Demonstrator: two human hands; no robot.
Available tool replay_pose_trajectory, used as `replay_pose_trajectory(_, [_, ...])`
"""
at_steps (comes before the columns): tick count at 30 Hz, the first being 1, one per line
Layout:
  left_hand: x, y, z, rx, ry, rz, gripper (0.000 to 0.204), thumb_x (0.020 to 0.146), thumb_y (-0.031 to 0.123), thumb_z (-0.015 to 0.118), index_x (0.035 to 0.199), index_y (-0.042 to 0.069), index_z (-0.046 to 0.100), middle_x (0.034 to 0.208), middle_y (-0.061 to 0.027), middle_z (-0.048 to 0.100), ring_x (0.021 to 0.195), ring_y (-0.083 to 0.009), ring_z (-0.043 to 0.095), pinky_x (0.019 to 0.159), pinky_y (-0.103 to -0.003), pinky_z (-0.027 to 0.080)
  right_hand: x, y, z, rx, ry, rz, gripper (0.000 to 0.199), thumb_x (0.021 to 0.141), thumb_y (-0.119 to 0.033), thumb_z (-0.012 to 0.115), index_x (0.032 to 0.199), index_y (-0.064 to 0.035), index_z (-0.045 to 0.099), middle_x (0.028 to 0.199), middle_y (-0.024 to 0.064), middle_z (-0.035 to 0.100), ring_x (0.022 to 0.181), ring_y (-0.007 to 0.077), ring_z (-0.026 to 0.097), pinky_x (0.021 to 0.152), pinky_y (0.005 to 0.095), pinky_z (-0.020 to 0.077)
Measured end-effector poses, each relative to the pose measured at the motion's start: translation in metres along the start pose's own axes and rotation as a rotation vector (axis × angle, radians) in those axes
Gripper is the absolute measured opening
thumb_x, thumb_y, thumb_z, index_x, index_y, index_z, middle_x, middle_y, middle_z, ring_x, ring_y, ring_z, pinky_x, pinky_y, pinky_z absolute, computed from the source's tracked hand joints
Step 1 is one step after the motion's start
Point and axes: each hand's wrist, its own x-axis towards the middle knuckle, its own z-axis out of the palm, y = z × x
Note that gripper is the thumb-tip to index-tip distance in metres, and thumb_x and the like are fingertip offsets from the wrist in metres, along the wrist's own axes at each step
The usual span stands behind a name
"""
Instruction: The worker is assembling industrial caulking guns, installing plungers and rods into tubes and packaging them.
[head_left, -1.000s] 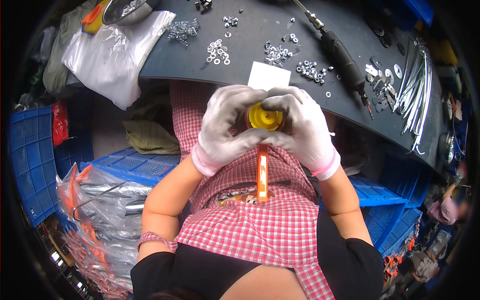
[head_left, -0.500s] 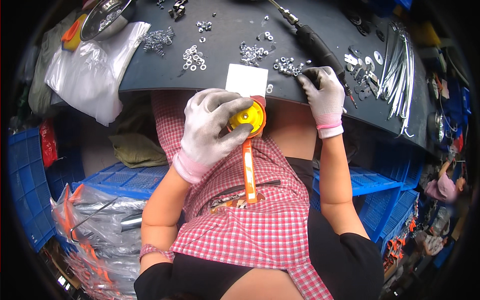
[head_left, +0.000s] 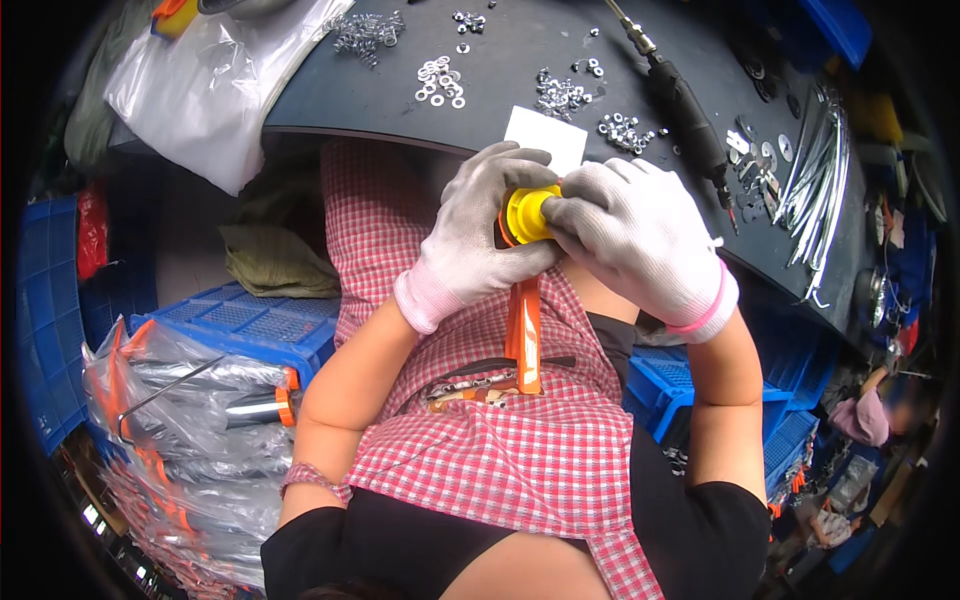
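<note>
Over my lap, my left hand (head_left: 490, 225), in a grey-white glove, is closed round an orange part with a yellow round hub (head_left: 527, 214). Its flat orange bar (head_left: 525, 335) hangs down in front of my checked apron. My right hand (head_left: 640, 235), gloved alike, has its fingertips pinched together against the face of the hub. Those fingertips hide whatever they may hold. Just beyond both hands, a white square card (head_left: 545, 135) lies at the table's edge. Behind it are small piles of metal nuts (head_left: 625, 132) and other small metal fasteners (head_left: 560, 93).
A black air screwdriver (head_left: 690, 125) with a hose lies on the dark table, right of the nuts. Farther right are flat metal pieces (head_left: 760, 165) and long metal strips (head_left: 815, 190). Washers (head_left: 440, 82), springs (head_left: 365, 33) and plastic bags (head_left: 200, 95) lie left. Blue crates (head_left: 250, 320) flank me.
My right hand has come from the nut pile to the yellow hub. My left hand has tilted the orange part so the hub faces right. The view has shifted.
</note>
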Motion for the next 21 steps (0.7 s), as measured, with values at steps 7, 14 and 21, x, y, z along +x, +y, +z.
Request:
replay_pose_trajectory(7, [0.002,-0.002,0.001,-0.017,0.014,0.071,0.061,0.057,0.024,0.081,0.112,0.01,0.056,0.117,-0.0122,0.059,0.12,-0.034,0.049,0.103,-0.046,0.037,-0.002,0.008,0.008,0.254,0.028,0.047,0.02,0.073,-0.014,0.071,0.09,-0.0089,0.063,0.083,0.0083,0.059,0.072,0.0274,0.063,0.062,0.0367,0.0507])
replay_pose_trajectory(14, [0.003,-0.012,0.006,0.009,0.047,0.085,0.094,0.048,0.029,0.085,0.13,0.008,0.045,0.109,-0.0117,0.061,0.11,-0.0342,0.054,0.098,-0.045,0.041,0.004,0.002,-0.004,0.261,0.032,0.333,0.04,0.066,-0.02,0.079,0.102,-0.0116,0.065,0.085,0.0079,0.062,0.071,0.0276,0.064,0.066,0.0359,0.0518])
replay_pose_trajectory(21, [0.005,-0.007,0.002,0.115,0.084,0.157,0.098,0.046,0.03,0.086,0.131,0.007,0.044,0.103,-0.0128,0.063,0.099,-0.0349,0.06,0.091,-0.045,0.047,-0.006,0.01,0.004,0.209,0.081,0.197,0.041,0.062,-0.033,0.082,0.091,-0.0079,0.067,0.085,0.0107,0.061,0.072,0.0288,0.061,0.066,0.038,0.0497])
